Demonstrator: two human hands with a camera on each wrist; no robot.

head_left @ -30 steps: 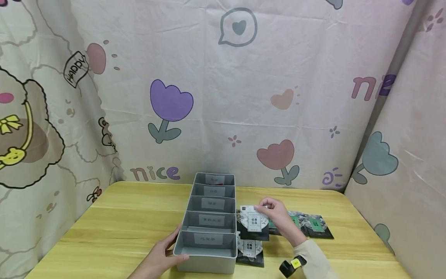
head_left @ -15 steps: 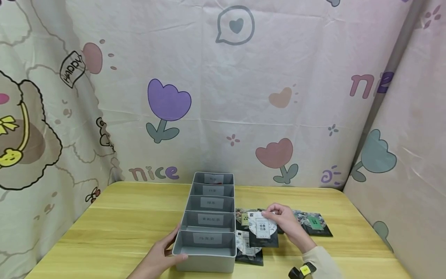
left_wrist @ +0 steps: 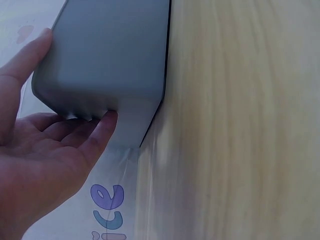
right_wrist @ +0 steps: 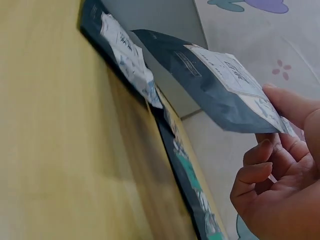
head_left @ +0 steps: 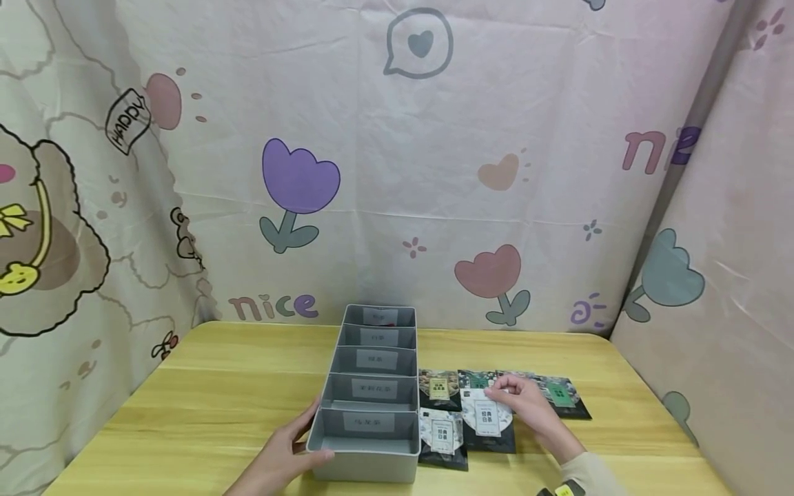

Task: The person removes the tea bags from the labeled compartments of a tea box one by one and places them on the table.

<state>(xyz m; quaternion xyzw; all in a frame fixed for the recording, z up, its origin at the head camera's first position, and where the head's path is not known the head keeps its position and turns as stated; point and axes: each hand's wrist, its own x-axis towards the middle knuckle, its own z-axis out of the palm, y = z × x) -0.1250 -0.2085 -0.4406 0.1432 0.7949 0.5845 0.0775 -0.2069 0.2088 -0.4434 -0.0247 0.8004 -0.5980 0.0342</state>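
Note:
My right hand (head_left: 528, 408) pinches the top edge of a black-and-white tea sachet (head_left: 487, 421) between thumb and fingers. In the right wrist view this sachet (right_wrist: 215, 82) is tilted and raised above the table. My left hand (head_left: 280, 451) grips the near left corner of a long grey divided box (head_left: 366, 468), thumb at the front and fingers along the side. Paper labels mark its compartments. Beside the box lies another black-and-white sachet (head_left: 442, 438), with a yellow-labelled sachet (head_left: 438, 390) behind it.
Green-labelled sachets (head_left: 560, 395) lie farther right in the back row, partly hidden by my right hand. Something red shows in the box's farthest compartment. A printed curtain (head_left: 372, 262) hangs behind the wooden table (head_left: 248, 372).
My right hand has carried the pinched sachet to the right and nearer, away from the box, uncovering the yellow-labelled sachet. My left hand stays on the box.

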